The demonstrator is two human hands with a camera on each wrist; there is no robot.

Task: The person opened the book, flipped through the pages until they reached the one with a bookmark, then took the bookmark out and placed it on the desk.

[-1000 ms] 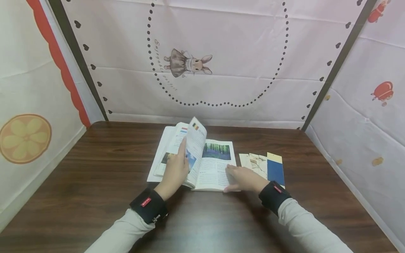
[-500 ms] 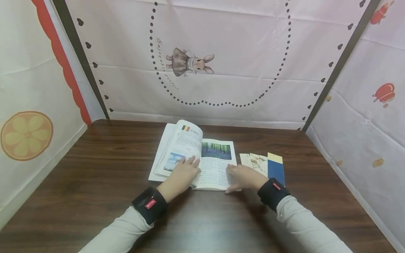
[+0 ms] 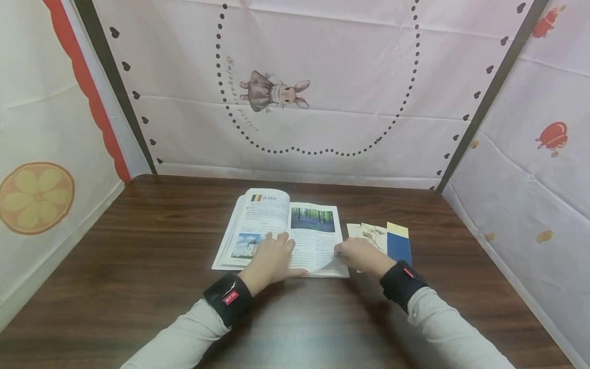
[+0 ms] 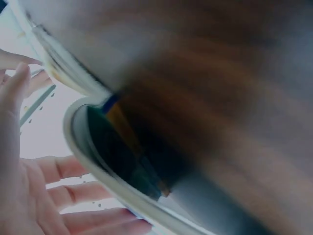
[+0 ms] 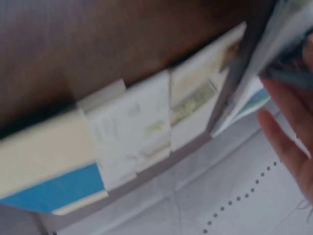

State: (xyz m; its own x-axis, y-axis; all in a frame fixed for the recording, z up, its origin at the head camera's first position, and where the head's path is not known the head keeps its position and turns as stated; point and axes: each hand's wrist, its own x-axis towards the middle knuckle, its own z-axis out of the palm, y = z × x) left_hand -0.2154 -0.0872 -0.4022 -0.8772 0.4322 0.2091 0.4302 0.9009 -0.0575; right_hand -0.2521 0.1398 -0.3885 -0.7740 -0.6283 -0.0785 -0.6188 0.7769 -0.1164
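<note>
An open book (image 3: 267, 215) lies on the table, with a flag and a windmill photo on its left page and a forest photo on its right page. My left hand (image 3: 272, 259) rests on the book near the spine, fingers spread and thumb reaching over the right page's lower edge. In the left wrist view those fingers (image 4: 78, 196) lie along the curved pages. At the right page's outer edge, my right hand (image 3: 361, 256) pinches a page, whose lower corner is lifted and bent. The right wrist view catches only part of this hand (image 5: 288, 132).
Several cards, including pale illustrated ones (image 3: 375, 238) and a blue and cream one (image 3: 398, 243), lie just right of the book. The brown wooden table (image 3: 152, 246) meets a printed fabric wall (image 3: 350, 102) at the back, and more fabric stands at both sides.
My left hand let the turned page down onto the left side, then slid slightly right across the spine. My right hand's fingers curled at the right page's edge, lifting its lower corner.
</note>
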